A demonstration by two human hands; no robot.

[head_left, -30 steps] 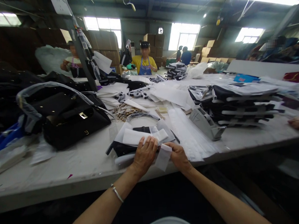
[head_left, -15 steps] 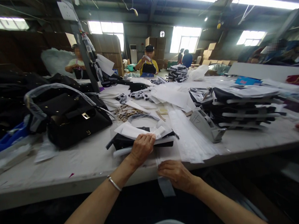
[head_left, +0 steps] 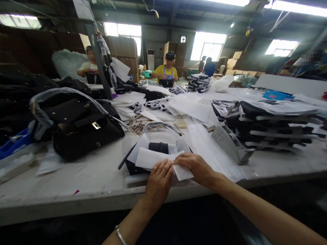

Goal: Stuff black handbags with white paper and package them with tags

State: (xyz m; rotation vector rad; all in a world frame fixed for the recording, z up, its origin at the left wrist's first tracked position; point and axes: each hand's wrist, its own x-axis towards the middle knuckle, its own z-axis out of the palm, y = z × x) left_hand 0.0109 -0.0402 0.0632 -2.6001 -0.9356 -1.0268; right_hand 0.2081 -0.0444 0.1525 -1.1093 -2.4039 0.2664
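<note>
A black handbag [head_left: 135,169] lies flat at the table's front, its handle [head_left: 165,124] arched behind it in pale wrapping. Across the bag is a white sheet [head_left: 147,159], with a dark strap [head_left: 158,148] showing behind its upper edge. My left hand [head_left: 159,178] is closed on the near edge of that sheet, fingers pressed together. Beside it, nearly touching fingertips, my right hand [head_left: 196,168] pinches a small white slip [head_left: 183,172] that hangs over the bag's front. Most of the bag's near side is hidden by the sheet and my hands.
To the left stands another black handbag [head_left: 88,132]. A grey tape dispenser [head_left: 230,144] and a pile of wrapped black bags [head_left: 278,123] are on the right. Flat clear plastic sleeves [head_left: 209,153] lie beside my work. A co-worker in yellow [head_left: 166,73] sits opposite.
My right hand has risen from the table edge to the bag, bringing the slip beside my left hand. The white sheet now sits lower, exposing more of the dark strap. The view has shifted slightly.
</note>
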